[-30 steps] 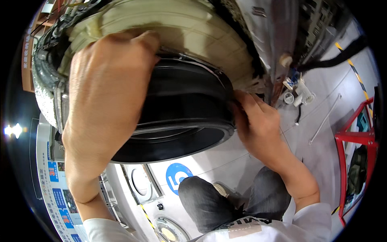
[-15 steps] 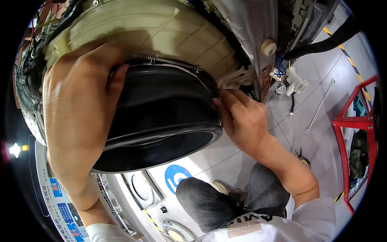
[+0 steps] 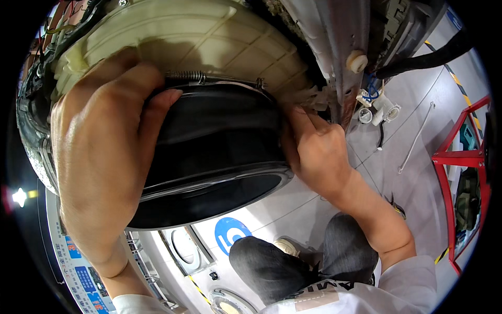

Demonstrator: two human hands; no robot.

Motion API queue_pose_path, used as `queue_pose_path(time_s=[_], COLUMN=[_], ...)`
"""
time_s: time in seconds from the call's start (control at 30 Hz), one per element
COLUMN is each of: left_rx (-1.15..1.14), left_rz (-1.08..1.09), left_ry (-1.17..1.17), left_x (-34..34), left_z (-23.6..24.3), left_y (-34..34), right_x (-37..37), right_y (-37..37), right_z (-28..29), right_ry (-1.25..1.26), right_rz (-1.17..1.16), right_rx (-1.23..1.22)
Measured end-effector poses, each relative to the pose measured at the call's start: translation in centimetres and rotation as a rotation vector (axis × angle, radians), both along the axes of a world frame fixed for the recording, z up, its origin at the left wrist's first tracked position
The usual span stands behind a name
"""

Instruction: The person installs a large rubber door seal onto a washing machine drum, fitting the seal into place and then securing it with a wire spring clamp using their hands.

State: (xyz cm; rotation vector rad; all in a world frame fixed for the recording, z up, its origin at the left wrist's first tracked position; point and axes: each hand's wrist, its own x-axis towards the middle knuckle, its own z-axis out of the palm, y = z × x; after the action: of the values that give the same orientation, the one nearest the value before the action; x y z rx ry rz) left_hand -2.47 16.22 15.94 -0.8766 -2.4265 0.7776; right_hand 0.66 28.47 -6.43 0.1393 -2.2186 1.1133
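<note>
A black rubber door gasket (image 3: 214, 152) sits against the cream ribbed plastic tub (image 3: 204, 47) of a washing machine. A wire spring clamp (image 3: 209, 78) runs along the gasket's upper edge. My left hand (image 3: 104, 152) grips the gasket's left side, fingers curled over its top near the spring. My right hand (image 3: 314, 149) presses on the gasket's right edge, fingertips tucked where it meets the tub.
A grey metal frame (image 3: 340, 42) with a white plug, black hose (image 3: 434, 52) and white connectors (image 3: 379, 107) stands to the right. A thin rod (image 3: 415, 138) lies on the grey floor. A red metal frame (image 3: 455, 172) stands at far right. My dark-trousered knees (image 3: 293, 261) are below.
The view has moved closer to the tub. My left hand slid down the gasket's left side, uncovering the spring clamp. My right hand stays at the right edge.
</note>
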Motion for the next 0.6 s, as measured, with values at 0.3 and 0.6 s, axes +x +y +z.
queue_pose_path(time_s=[0.3, 0.6], left_rx=[0.072, 0.086], left_rz=[-0.034, -0.049], left_ry=[-0.050, -0.142], left_x=[0.1, 2.1], left_z=[-0.2, -0.9], left_y=[0.0, 0.3], right_x=[-0.3, -0.1], right_y=[1.2, 1.2], right_z=[0.5, 0.3], right_ry=[-0.055, 0.019], right_rz=[0.126, 0.155], right_rx=[-0.103, -0.070])
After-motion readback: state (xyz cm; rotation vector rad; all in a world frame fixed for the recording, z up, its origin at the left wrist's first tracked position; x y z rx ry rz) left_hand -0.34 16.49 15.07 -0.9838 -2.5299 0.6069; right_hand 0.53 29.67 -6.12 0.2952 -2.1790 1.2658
